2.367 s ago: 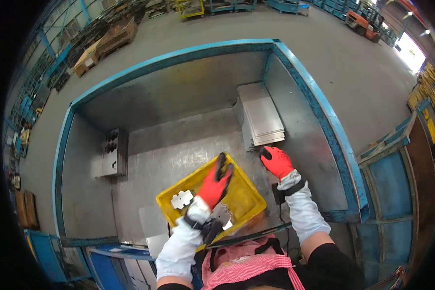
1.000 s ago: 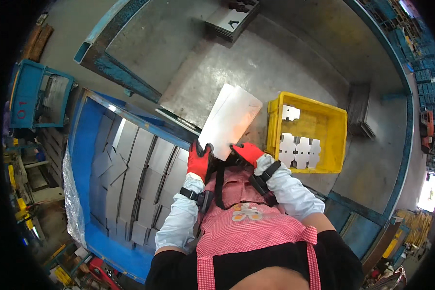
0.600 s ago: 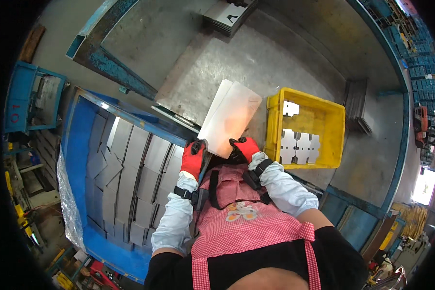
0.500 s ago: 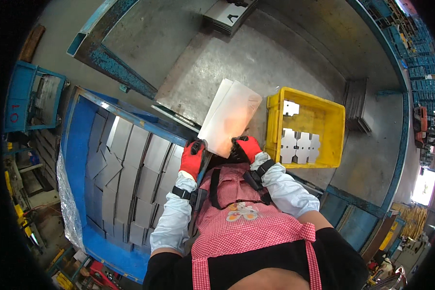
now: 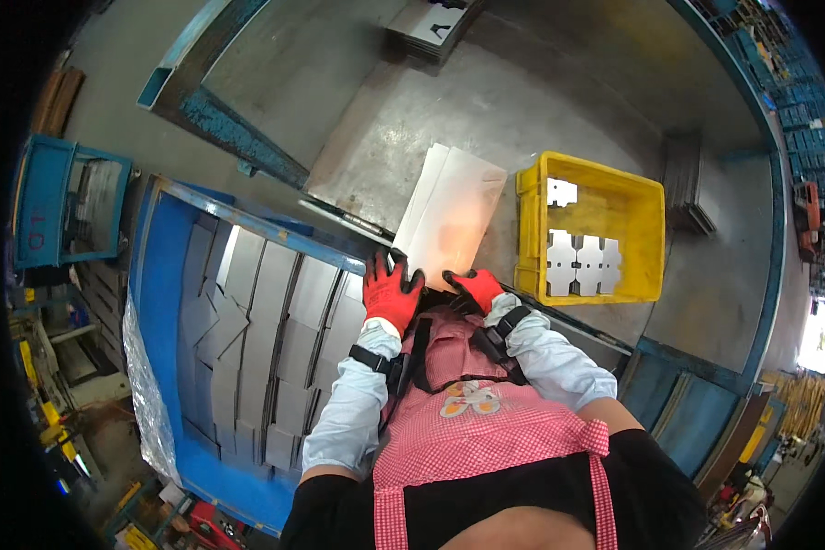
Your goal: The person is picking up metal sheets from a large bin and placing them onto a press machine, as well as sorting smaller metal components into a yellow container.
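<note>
Flat, shiny metal sheets point(image 5: 458, 197), slightly fanned at the left, lie on the metal worktable in front of me, their near end at its edge. My left hand point(image 5: 393, 289), in a red glove with black fingertips, rests at their near left corner with its fingers spread. At the near right corner, my right hand point(image 5: 475, 290), gloved alike, pinches the near edge, thumb on top and the other fingers partly hidden below. Right of the sheets stands a yellow plastic crate point(image 5: 614, 174) holding several notched metal plates point(image 5: 585, 264).
A blue bin point(image 5: 170, 321) full of grey metal plates point(image 5: 289, 330) stands at my left. More plates are stacked at the table's back point(image 5: 434, 26) and right side point(image 5: 689, 188). A blue steel frame point(image 5: 247, 137) edges the worktable point(image 5: 357, 170). Clear plastic wrap point(image 5: 151, 403) hangs on the bin.
My left hand has gone from gripping the sheets' near left corner to lying spread on it. The right hand stays at the near edge. The whole view has shifted slightly.
</note>
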`<state>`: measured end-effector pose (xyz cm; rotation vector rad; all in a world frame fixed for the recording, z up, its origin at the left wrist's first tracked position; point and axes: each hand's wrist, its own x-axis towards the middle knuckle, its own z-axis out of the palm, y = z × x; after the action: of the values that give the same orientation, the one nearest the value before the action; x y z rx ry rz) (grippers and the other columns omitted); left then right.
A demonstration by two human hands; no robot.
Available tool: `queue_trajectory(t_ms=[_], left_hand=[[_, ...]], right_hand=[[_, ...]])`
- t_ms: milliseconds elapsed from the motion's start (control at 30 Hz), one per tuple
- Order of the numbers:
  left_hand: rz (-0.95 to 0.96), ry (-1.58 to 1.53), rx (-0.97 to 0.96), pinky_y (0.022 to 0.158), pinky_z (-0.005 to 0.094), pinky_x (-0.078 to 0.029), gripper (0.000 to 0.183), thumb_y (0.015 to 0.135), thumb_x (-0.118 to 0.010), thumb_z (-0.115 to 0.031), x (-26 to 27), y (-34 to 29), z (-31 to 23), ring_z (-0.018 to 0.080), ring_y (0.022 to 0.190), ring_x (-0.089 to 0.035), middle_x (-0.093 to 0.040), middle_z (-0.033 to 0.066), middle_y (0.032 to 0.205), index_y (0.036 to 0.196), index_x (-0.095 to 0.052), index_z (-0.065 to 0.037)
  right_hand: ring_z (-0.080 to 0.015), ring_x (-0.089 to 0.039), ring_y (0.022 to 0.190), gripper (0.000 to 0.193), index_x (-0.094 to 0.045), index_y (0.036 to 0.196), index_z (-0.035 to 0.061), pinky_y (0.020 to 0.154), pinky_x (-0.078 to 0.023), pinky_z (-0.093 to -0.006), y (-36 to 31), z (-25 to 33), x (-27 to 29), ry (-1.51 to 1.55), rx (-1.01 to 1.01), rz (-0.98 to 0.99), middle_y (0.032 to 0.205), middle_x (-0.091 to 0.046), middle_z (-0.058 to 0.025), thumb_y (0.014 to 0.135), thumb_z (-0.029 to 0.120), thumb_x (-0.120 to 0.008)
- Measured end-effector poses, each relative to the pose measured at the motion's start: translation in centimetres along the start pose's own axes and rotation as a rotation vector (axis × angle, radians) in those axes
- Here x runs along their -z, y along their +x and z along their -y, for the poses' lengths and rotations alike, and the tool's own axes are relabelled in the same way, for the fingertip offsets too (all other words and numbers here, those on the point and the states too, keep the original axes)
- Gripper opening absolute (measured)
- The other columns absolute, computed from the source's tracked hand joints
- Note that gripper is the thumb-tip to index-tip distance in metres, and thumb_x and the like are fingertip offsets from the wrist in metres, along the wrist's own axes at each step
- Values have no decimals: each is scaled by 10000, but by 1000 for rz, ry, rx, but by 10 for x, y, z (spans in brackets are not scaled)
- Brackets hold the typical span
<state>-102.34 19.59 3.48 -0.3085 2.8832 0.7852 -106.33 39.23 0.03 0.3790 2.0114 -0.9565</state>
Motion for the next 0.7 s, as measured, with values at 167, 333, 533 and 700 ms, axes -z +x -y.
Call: queue_trajectory(t_ms=[167, 333, 533, 700], left_hand=[[64, -102, -39, 1017, 452, -209, 415, 761, -553, -450, 19, -7, -1, 402, 1245, -222, -271, 209, 1349, 1085, -594, -193], [-44, -289, -101, 979, 440, -285, 537, 754, -598, -364, 33, -4, -19, 405, 1187, -313, -308, 226, 1309, 1213, -477, -112], [-35, -303, -175, 945, 399, -342, 729, 706, -651, -399, 36, 32, -58, 386, 1163, -368, -354, 234, 1272, 1275, -365, -43], [321, -523, 61, 828, 382, -430, 694, 739, -583, -470, 38, 64, -87, 374, 1008, -507, -511, 259, 1081, 1235, -394, -23]], right_hand=[[-317, -590, 604, 511, -602, 724, -30, 573, -457, -395, -43, 3, 20, 466, -55, 72, 665, -592, -213, 637, 467, -684], [-335, -590, 689, 514, -615, 729, -17, 634, -457, -408, -19, -37, 23, -10, 143, -245, 705, -598, -205, 636, 486, -660], [-338, -587, 772, 438, -620, 722, 10, 680, -458, -425, -91, 58, 42, -435, 309, -303, 768, -602, -202, 671, 444, -595], [-313, -589, 776, 365, -619, 786, 72, 676, -452, -423, -105, 101, 21, -647, 447, -314, 804, -615, -147, 692, 420, -560]])
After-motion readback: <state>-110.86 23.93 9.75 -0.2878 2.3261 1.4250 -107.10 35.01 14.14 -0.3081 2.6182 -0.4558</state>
